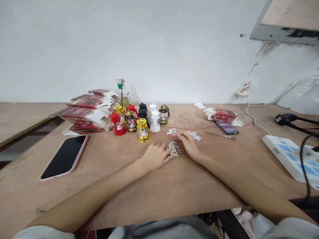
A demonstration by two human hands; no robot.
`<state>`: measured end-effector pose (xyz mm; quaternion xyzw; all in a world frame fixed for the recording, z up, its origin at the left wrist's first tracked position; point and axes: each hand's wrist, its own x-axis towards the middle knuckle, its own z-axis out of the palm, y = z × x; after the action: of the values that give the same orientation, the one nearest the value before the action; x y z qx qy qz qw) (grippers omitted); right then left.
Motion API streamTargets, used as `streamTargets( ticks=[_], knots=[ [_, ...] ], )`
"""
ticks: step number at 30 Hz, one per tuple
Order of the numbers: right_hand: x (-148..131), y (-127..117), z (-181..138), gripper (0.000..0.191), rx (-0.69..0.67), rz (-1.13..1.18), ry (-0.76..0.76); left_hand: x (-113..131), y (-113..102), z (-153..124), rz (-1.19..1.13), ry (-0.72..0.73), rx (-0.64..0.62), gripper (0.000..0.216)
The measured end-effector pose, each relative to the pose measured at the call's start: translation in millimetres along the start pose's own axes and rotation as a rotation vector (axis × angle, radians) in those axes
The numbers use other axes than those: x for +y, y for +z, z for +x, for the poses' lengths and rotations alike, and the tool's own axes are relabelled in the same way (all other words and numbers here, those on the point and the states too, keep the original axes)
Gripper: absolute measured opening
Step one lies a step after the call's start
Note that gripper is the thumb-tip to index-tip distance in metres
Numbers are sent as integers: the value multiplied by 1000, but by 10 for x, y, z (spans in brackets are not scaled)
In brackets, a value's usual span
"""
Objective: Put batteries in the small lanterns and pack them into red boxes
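Note:
A small heap of round silvery discs (pixel 173 149), which look like button cells, lies on the table between my hands. My left hand (pixel 156 156) rests flat at its left side, fingers spread, with the fingertips touching the nearest discs. At the right edge of the heap, my right hand (pixel 188 143) lies with its fingers stretched out towards the left, and nothing shows in its grasp. Just beyond are small white plastic pieces (pixel 194 135). Several miniature lanterns in gold, red, black, bronze and white stand behind my left hand, the nearest being a gold lantern (pixel 143 130).
Red-and-white cartons (pixel 86 114) are piled at the left, near a phone (pixel 64 157) and a bottle (pixel 124 98). Thin wire pieces (pixel 191 121) lie at the back. A screwdriver (pixel 221 135), an open carton (pixel 221 115) and a white power strip (pixel 286 154) are on the right.

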<state>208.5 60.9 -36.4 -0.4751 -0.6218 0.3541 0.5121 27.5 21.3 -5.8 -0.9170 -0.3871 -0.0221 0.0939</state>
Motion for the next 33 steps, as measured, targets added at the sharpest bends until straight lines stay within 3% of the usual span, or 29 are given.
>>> streamTargets(
  ticks=[11,15,21,26,29,33],
  knots=[
    [-1,7,5,22,-33,24,0,20,-13,26,40,69,-27,18],
    [-20,11,0,22,-43,36,13,-64,-32,19,-5,74,-61,24],
    [-37,17,-5,21,-36,77,42,-226,43,21,-184,56,4,36],
    [-45,17,-3,21,-35,84,45,-311,91,45,-359,-152,52,33],
    [-48,19,-1,21,-30,95,49,-306,95,76,-306,-175,27,35],
    [-47,20,-1,20,-26,112,59,-275,96,110,-187,-78,1,40]
  ],
)
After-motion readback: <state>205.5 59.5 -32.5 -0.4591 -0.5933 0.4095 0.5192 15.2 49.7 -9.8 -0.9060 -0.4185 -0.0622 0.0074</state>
